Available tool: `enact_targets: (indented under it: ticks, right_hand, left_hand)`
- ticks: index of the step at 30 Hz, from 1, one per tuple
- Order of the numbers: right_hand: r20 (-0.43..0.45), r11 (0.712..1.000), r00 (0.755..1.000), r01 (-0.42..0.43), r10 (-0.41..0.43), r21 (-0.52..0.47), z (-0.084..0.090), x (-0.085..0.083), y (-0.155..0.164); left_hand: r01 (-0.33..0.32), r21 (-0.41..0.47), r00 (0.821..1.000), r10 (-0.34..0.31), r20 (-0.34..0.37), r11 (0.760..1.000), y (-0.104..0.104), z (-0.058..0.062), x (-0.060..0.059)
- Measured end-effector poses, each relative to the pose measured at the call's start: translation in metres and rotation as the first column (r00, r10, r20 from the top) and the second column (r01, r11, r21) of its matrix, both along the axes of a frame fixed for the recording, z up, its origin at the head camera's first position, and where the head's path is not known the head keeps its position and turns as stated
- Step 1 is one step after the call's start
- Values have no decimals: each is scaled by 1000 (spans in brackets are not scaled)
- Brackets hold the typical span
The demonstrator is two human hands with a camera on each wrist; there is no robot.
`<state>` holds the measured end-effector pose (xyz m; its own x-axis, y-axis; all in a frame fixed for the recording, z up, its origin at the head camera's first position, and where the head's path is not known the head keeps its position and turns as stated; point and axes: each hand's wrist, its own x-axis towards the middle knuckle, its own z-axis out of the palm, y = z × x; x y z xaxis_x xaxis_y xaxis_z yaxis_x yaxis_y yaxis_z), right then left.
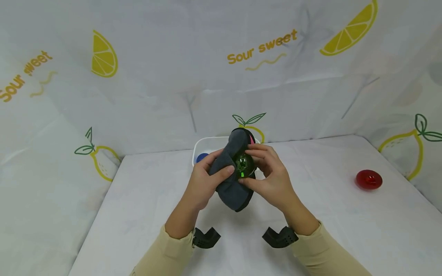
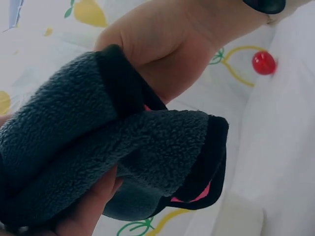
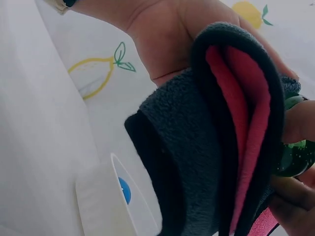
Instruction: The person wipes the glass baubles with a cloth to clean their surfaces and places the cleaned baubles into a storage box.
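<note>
Both hands are raised over the table, working close together. The left hand (image 1: 202, 182) grips a dark blue-grey, fleecy cloth with black edging and a pink reverse side (image 1: 229, 193), its thumb laid across the near face and pressing the fabric into a fold. The right hand (image 1: 276, 178) pinches a clear, glossy green ball (image 1: 243, 165), thumb below and fingers above, and holds it up against the cloth just beside the left thumb. So the ball sits right between the two hands, its left side bordered by the fleece. I cannot tell how far the fabric reaches behind it.

The cloth hangs below the grip to a rounded lower end and rises above it to a folded top, where a little pink shows near the right fingertips. From the right wrist the fold gapes, baring a good strip of that pink.

Just beyond the grip, partly hidden by the cloth, stands a white, smooth-walled container (image 1: 211, 144) with a blue, rounded object (image 1: 202, 157) inside it, off to the left of the cloth. Well apart from the grip, out on the right, a shiny red ball (image 1: 368, 179) lies on the white tabletop covering (image 1: 138, 207). Below the hands, at the cuffs of the beige sleeves (image 1: 169, 255), two black, angled wrist pieces (image 1: 206, 238) jut inward.
</note>
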<state>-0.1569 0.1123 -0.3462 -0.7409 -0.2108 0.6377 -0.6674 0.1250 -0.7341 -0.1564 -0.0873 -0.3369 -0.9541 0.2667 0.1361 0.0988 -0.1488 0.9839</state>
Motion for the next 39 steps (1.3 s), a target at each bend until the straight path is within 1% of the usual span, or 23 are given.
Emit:
enact_targets:
  ticks: [3, 6, 9, 12, 17, 21, 23, 25, 29, 31, 33, 35, 36, 38, 39]
  right_hand:
    - [-14, 1000, 1000, -13, 13, -9, 1, 1, -1]
    - [-37, 1000, 999, 0, 0, -4, 0, 2, -1]
    - [-64, 999, 997, 44, -42, 24, 1, 2, -1]
    - [-71, 997, 996, 60, -57, 43, 1, 3, -1]
    - [-56, 999, 998, 31, -28, 44, 1, 3, -2]
    - [-62, 999, 998, 17, -14, 50, 1, 3, -3]
    - [-64, 998, 998, 29, -25, 57, -1, 3, -3]
    - [-61, 998, 997, 40, -36, 56, -1, 3, -3]
    - [-50, 999, 998, 37, -35, 29, -3, 3, -5]
    - [-47, 999, 998, 46, -45, 22, -4, 4, -6]
    - [-55, 996, 995, 80, -78, 31, -4, 4, -6]
    - [-66, 991, 990, 129, -126, 45, -4, 4, -6]
    - [-71, 987, 987, 151, -147, 52, -5, 4, -6]
    - [-72, 985, 984, 167, -163, 50, -5, 4, -7]
    - [-70, 986, 985, 161, -158, 43, -5, 4, -7]
  left_hand:
    - [20, 37, 1000, -20, 13, 999, -1, 0, 1]
    - [5, 66, 1000, -4, -8, 998, 0, 0, 0]
    - [-34, 82, 997, 39, -61, 996, 0, -1, 0]
    - [-78, 90, 992, 86, -92, 993, 1, -1, 0]
    - [-155, 95, 979, 166, -115, 983, 2, -2, -1]
    - [-198, 92, 969, 210, -134, 976, 3, -1, -1]
    - [-197, 84, 970, 207, -127, 977, 3, -1, -1]
    - [-170, 76, 979, 177, -103, 983, 3, 0, 0]
    - [-71, 66, 996, 74, -52, 995, 1, 0, 1]
    - [-28, 67, 999, 30, -38, 997, 1, 0, 1]
    - [-2, 73, 999, 5, -39, 997, 1, 1, 1]
    - [-10, 73, 999, 13, -46, 997, 2, 1, 1]
    - [-24, 75, 998, 27, -48, 997, 3, 1, 1]
    - [-62, 80, 996, 67, -60, 995, 4, 1, 1]
    - [-85, 82, 994, 91, -68, 993, 4, 1, 2]
